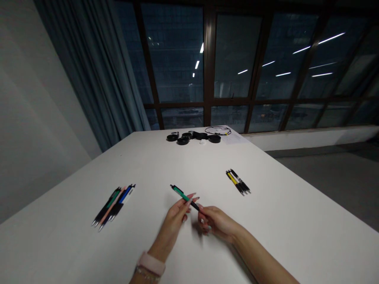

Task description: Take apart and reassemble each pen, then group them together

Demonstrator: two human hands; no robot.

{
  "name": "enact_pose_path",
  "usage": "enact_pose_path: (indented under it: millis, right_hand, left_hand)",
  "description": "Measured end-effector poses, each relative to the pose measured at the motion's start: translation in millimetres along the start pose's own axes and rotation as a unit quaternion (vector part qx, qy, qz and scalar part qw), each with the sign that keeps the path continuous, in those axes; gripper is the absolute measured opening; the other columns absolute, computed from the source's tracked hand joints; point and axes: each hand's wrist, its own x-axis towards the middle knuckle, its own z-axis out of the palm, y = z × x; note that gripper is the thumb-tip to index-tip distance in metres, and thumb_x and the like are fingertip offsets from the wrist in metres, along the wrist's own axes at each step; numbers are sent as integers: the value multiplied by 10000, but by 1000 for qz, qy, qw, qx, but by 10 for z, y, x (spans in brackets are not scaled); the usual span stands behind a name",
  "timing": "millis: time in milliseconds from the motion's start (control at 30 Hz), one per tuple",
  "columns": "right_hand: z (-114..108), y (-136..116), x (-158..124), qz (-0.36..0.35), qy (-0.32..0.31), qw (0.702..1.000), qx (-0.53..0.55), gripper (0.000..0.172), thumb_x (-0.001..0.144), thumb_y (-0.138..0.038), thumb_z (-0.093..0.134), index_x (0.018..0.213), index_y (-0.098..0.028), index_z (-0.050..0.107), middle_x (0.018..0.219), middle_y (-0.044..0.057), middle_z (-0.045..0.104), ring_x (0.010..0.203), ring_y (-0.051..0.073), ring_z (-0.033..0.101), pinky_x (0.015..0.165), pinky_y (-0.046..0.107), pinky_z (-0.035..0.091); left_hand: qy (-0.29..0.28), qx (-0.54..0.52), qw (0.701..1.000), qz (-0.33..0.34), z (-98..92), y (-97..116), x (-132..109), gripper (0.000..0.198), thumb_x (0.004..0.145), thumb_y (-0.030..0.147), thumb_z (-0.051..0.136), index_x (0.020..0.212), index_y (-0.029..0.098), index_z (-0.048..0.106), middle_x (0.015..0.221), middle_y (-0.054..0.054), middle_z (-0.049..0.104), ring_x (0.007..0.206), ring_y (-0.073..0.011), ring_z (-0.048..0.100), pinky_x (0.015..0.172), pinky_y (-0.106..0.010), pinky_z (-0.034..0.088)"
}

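Observation:
A green and black pen (181,193) is held above the white table (284,221) near its middle. My left hand (175,217) pinches the pen's middle with thumb and fingers. My right hand (213,221) grips the pen's black near end, its fingers curled. A pink watch band sits on my left wrist. To the left lies a bundle of several pens (114,204) in green, pink, blue and black. To the right lies a smaller group of yellow, white and black pens (238,182).
At the table's far edge lie several black round rolls (193,137), a thin black cable (218,129) and a sheet of paper. Dark windows and a grey curtain stand behind. The table's right edge drops to the floor.

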Motion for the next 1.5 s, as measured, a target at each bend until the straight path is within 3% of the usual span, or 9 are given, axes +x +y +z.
enact_pose_path:
  millis: [200, 500, 967, 1100, 1233, 1333, 1500]
  right_hand:
    - [-9, 8, -5, 1, -8, 1000, -21, 529, 690, -655, 688, 595, -182, 472, 481, -58, 433, 450, 76, 375, 504, 252, 273]
    - [-93, 120, 105, -55, -10, 991, -122, 570, 715, -730, 587, 582, -188, 467, 502, -53, 445, 432, 75, 371, 481, 242, 251]
    - [-41, 116, 25, -100, 51, 942, -316, 606, 835, -755, 360, 635, -192, 460, 533, -39, 452, 466, 84, 391, 492, 229, 320]
    - [-19, 118, 3, -94, 65, 938, -328, 546, 852, -704, 395, 661, -196, 451, 550, -45, 444, 462, 82, 376, 466, 224, 299]
    - [-46, 132, 22, -91, 91, 939, -319, 462, 808, -632, 544, 680, -207, 418, 581, -47, 462, 479, 78, 367, 453, 216, 270]
    - [-54, 127, 36, -109, 112, 936, -317, 455, 775, -614, 602, 688, -209, 416, 593, -50, 455, 504, 82, 378, 472, 215, 280]
    - [-51, 107, 39, -133, 125, 926, -329, 510, 883, -648, 402, 721, -179, 519, 593, -31, 459, 535, 104, 416, 525, 241, 325]
  left_hand:
    - [15, 21, 1000, 14, 6, 2, 1, 450, 656, 517, 726, 964, 188, 729, 962, -94, 736, 674, -137, 472, 597, -239, 322]
    - [18, 29, 999, 23, -10, -18, 11, 473, 636, 551, 734, 897, 157, 721, 959, -103, 735, 576, -100, 376, 568, -240, 296]
    - [26, 43, 998, 24, -47, -91, 39, 530, 600, 623, 734, 838, 150, 712, 832, -80, 728, 580, -109, 433, 578, -234, 324]
    - [45, 47, 998, 24, -24, -81, 43, 550, 560, 641, 745, 812, 155, 697, 778, -65, 721, 547, -103, 443, 544, -231, 315]
    - [46, 23, 998, 32, 0, -67, 42, 510, 546, 611, 769, 773, 164, 677, 764, -66, 722, 650, -152, 556, 615, -249, 384]
    - [52, 24, 997, 42, -9, -82, 57, 510, 556, 607, 767, 790, 163, 673, 766, -65, 718, 663, -159, 563, 621, -253, 387]
    - [70, 38, 995, 54, -40, -134, 101, 534, 573, 634, 740, 795, 155, 660, 632, -1, 633, 549, -108, 455, 532, -227, 315]
